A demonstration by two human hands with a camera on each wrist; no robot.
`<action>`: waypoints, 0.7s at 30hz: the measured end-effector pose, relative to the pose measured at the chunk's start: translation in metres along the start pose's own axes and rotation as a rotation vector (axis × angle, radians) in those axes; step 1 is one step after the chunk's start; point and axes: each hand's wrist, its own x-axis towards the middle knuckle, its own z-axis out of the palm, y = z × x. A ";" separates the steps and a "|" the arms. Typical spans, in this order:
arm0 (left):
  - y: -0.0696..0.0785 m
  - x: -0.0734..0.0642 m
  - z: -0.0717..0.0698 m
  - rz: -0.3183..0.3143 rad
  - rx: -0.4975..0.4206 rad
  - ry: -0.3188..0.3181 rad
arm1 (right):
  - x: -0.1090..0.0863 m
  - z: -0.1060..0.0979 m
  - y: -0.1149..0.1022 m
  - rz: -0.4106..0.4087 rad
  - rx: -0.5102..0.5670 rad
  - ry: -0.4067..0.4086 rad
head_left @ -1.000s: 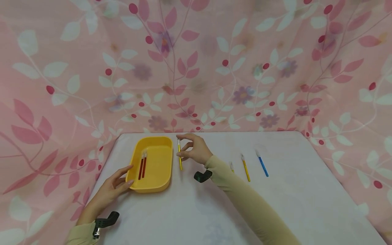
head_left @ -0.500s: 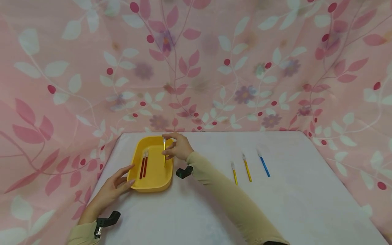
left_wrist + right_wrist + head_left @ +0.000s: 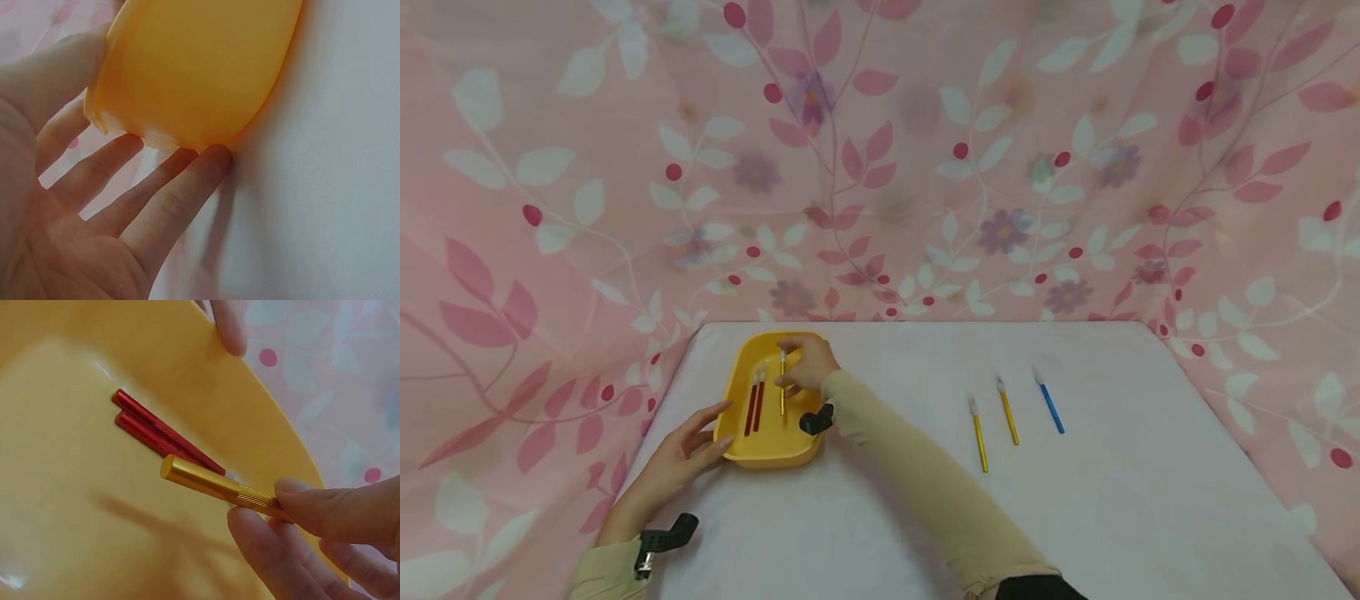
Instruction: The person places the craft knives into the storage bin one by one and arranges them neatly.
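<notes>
My right hand (image 3: 811,364) is over the yellow tray (image 3: 775,460), pinching a yellow craft knife (image 3: 782,387) between thumb and fingertips. Its knurled metal handle (image 3: 206,481) shows in the right wrist view; a pale cap sits at its far end. Two red craft knives (image 3: 750,408) lie side by side on the tray floor, left of the held one. My left hand (image 3: 677,458) holds the tray's left side, thumb at the rim and fingertips (image 3: 215,153) against the outer wall.
On the white table (image 3: 1112,500) to the right lie a yellow craft knife (image 3: 980,442), another yellow craft knife (image 3: 1009,417) and a blue craft knife (image 3: 1051,407), all with pale capped ends. A pink floral cloth (image 3: 895,167) hangs behind.
My right hand has carried the yellow craft knife leftward, from beside the tray to over its inside, near the red ones. The left hand keeps its place on the tray.
</notes>
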 end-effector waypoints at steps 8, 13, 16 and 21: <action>0.000 -0.001 -0.001 -0.012 -0.004 -0.004 | 0.009 0.015 -0.002 0.066 -0.058 0.010; -0.001 -0.001 -0.002 -0.017 -0.017 -0.007 | 0.014 0.022 0.000 0.110 -0.029 0.032; -0.001 0.000 -0.001 -0.013 -0.026 -0.010 | 0.018 0.025 0.004 0.129 -0.022 0.039; -0.001 0.000 -0.001 -0.008 -0.029 -0.006 | 0.027 0.031 0.009 0.168 -0.040 0.070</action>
